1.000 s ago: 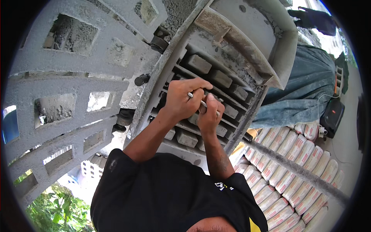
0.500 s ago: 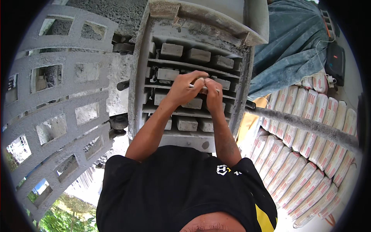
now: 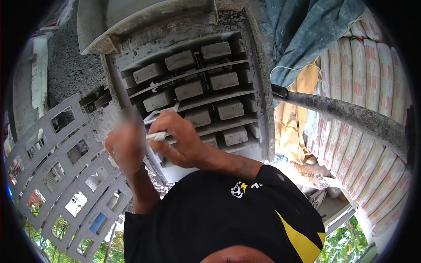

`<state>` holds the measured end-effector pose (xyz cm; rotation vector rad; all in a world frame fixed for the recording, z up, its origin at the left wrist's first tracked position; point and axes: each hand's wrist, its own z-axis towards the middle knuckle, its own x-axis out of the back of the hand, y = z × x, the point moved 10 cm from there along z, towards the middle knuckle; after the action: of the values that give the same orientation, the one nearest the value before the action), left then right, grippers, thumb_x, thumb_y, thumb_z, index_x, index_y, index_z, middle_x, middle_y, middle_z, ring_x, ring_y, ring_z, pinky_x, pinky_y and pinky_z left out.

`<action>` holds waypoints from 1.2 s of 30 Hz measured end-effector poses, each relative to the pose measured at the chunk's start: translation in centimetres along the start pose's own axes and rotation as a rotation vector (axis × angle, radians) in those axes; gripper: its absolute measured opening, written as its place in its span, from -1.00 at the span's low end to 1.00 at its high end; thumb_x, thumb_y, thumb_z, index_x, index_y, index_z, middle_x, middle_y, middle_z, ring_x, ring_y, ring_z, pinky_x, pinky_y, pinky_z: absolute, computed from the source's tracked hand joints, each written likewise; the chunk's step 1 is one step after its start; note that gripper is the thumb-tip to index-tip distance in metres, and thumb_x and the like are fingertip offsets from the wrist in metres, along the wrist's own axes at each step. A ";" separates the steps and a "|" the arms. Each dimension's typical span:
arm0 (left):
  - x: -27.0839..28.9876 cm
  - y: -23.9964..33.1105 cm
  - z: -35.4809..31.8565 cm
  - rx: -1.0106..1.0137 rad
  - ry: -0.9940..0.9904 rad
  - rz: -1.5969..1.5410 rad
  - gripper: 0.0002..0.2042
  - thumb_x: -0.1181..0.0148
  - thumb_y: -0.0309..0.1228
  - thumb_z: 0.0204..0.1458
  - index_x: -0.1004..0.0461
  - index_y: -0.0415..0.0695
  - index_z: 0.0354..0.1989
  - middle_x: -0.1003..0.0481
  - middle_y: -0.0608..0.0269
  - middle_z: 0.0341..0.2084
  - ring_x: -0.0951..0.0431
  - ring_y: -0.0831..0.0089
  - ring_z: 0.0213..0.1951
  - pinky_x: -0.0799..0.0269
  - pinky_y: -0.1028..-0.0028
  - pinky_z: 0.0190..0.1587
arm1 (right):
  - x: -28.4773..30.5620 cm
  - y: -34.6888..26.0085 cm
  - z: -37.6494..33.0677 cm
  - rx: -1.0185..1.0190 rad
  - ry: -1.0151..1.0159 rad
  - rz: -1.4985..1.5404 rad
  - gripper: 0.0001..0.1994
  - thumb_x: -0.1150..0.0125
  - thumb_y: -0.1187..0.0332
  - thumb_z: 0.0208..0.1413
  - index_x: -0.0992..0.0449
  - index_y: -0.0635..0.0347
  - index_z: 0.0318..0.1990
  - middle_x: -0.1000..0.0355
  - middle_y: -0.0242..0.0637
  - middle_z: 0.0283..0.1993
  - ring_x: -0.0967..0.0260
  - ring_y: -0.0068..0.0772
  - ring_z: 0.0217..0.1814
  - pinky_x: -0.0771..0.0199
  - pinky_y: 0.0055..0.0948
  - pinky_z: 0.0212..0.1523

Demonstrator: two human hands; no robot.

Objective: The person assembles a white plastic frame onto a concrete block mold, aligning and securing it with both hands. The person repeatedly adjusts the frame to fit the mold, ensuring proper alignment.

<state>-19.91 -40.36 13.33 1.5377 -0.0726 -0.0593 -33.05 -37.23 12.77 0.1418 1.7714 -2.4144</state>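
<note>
Over the lower left part of a grey block mould [image 3: 215, 103], both my hands are raised close together. My right hand [image 3: 182, 138] is closed, pinching a small thin white piece [image 3: 157, 136] between thumb and fingers; its exact kind does not show. A pale bent strip [image 3: 163, 113] shows just above that hand, and I cannot tell whether it joins the white piece. My left hand [image 3: 126, 142] is beside it on the left, smeared, so its fingers cannot be read. Below the hands, the mould has rows of rectangular blocks [image 3: 188, 90] between metal dividers.
Grey openwork concrete blocks [image 3: 72, 175] are stacked at the left. A thick dusty bar [image 3: 346, 109] juts out at the right, in front of stacked bags [image 3: 351, 144]. Blue-green sheeting [image 3: 302, 35] hangs at the upper right. A curved metal lip [image 3: 149, 22] borders the mould's far side.
Both hands have moved left and nearer to me from over the mould's middle. They have come slightly apart. The view has turned, and the mould now sits tilted in it.
</note>
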 end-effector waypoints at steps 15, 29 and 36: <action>-8.0 -5.9 -2.2 0.295 -0.061 0.208 -0.68 0.06 -0.43 0.07 -0.13 -0.22 -0.73 -0.14 0.41 -0.75 -0.10 0.68 -0.64 0.04 0.53 -0.58 | 8.7 3.3 -3.1 0.012 0.177 -0.129 -0.73 -0.28 0.24 -0.04 -0.32 0.17 -0.53 -0.23 -0.25 -0.58 -0.17 -0.21 -0.53 -0.16 -0.34 -0.47; -6.7 -8.1 -3.9 0.310 0.128 0.175 -0.70 0.11 -0.36 0.12 -0.34 -0.23 -0.62 -0.18 0.56 -0.71 -0.07 0.75 -0.64 0.11 0.61 -0.60 | 9.0 4.5 -2.8 -0.098 0.305 -0.235 -0.70 -0.23 0.45 -0.17 -0.19 0.17 -0.72 -0.11 -0.31 -0.72 -0.04 -0.32 -0.64 -0.06 -0.37 -0.51; -6.9 -5.0 -3.4 0.285 0.172 0.112 -0.70 0.12 -0.40 0.09 -0.18 -0.20 -0.69 -0.12 0.52 -0.71 -0.06 0.73 -0.63 0.12 0.58 -0.59 | 8.1 2.8 -1.4 -0.055 0.233 -0.198 -0.72 -0.21 0.45 -0.16 -0.20 0.15 -0.70 -0.11 -0.31 -0.71 -0.06 -0.33 -0.63 -0.04 -0.38 -0.51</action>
<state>-26.43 -36.55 8.14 1.8140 -0.0315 0.1793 -40.60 -37.17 8.44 0.2627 2.0377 -2.5728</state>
